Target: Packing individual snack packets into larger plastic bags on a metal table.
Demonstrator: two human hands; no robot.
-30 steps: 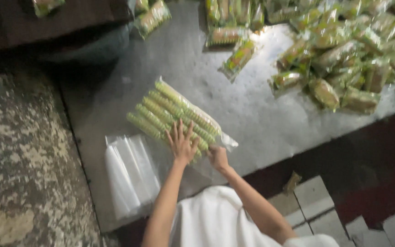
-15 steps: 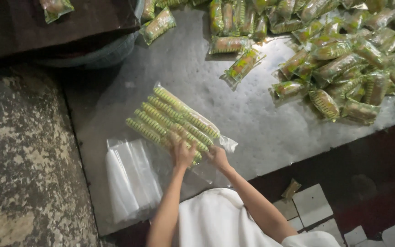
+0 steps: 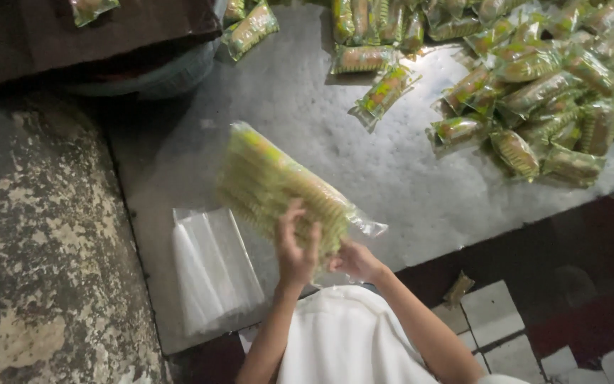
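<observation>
Bag: clear multipack bag [image 3: 278, 186], long axis 10-to-4 o'clock, lifted off desk [image 3: 406, 163].
Left hand [image 3: 294, 245]: grip clasped on bag's near edge.
Right hand [image 3: 355, 259]: grip pinching bag's 4 o'clock end.

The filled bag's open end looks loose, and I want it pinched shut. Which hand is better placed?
Probably the right hand: it sits beside the filled bag's loose clear end, while the left hand lies across its middle.

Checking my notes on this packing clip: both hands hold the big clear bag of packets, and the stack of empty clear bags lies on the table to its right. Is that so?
Not quite. In the head view the stack of empty clear bags lies to the left of the big bag of packets, not its right. The left hand and right hand do hold that bag over the table.
</observation>
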